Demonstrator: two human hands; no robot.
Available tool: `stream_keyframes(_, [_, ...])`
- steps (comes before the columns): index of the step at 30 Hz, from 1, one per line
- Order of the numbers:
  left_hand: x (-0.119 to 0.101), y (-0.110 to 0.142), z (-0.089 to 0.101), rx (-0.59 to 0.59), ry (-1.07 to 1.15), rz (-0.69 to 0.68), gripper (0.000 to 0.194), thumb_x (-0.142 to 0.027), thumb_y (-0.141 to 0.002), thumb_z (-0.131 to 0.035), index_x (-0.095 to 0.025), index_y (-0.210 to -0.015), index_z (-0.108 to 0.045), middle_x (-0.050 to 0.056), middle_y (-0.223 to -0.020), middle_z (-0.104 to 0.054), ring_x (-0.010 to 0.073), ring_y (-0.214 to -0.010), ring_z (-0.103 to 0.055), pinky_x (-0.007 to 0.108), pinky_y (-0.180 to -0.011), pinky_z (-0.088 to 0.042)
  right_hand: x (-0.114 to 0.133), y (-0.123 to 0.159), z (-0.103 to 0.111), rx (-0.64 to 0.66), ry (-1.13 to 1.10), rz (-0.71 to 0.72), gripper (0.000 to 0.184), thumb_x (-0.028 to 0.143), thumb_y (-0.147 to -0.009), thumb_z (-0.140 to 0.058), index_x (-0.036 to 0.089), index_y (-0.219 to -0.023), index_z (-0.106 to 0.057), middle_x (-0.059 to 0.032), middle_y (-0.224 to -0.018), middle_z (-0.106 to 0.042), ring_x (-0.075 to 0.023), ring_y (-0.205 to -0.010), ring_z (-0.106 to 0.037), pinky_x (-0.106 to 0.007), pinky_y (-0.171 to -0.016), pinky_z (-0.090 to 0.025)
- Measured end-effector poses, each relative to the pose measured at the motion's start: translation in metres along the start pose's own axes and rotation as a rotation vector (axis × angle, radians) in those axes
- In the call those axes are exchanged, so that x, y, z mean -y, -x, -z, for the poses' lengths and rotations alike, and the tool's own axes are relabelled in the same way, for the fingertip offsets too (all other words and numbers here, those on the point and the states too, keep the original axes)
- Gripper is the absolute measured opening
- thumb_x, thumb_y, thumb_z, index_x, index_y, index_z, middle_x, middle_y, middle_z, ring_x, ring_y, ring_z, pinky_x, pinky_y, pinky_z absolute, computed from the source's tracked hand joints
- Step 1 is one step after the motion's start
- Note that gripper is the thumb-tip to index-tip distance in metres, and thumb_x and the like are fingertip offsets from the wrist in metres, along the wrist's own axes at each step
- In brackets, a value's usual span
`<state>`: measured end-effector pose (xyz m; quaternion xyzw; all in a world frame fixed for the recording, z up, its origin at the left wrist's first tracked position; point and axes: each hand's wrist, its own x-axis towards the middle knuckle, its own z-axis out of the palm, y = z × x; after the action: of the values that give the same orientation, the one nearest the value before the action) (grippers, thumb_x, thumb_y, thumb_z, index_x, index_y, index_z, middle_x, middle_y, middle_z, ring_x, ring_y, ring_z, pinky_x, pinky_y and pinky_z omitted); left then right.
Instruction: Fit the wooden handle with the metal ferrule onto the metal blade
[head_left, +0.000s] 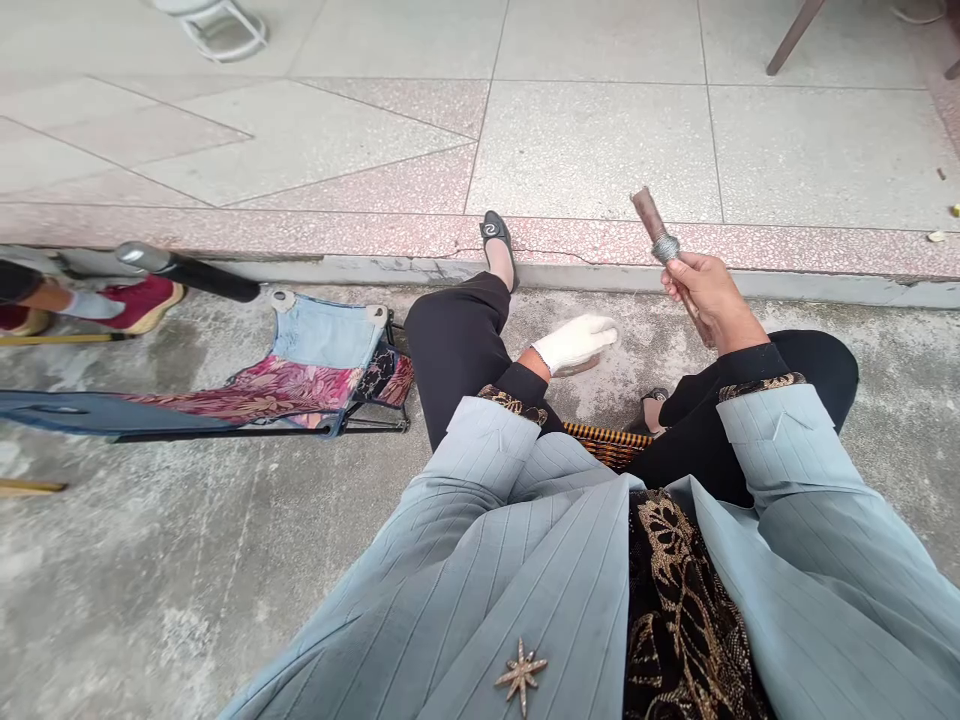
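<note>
Open concrete (pixel 637 345) lies between left hand (pixel 576 343) and right hand (pixel 705 290); knees (pixel 442 330) flank it.

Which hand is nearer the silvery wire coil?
Right. The right hand grips the brown stick just below the wire coil; the gloved left hand is apart, lower and farther left.

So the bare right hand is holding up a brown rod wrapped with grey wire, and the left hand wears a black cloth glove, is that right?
Not quite: the cloth glove on the left hand is white, not black, as the head view shows. The bare right hand does hold up the brown rod wrapped with grey wire.
</note>
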<state>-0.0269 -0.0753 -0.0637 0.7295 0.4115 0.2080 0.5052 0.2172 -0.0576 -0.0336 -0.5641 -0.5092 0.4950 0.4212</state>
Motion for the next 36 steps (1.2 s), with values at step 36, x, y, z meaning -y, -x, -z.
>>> stream_keyframes(36, [-0.002, 0.004, -0.022, -0.272, -0.329, -0.139, 0.029, -0.031, -0.097, -0.046, -0.020, -0.115, -0.066, 0.005, -0.107, -0.073, 0.0164, -0.089, -0.068, 0.028, -0.081, -0.051, 0.002, -0.009, 0.007, -0.185, 0.054, -0.031, 0.044, 0.059, -0.080, -0.070, 0.015, -0.079, -0.061, -0.0023, -0.064, -0.057, -0.0087, -0.049, -0.046, -0.022, -0.045, -0.037])
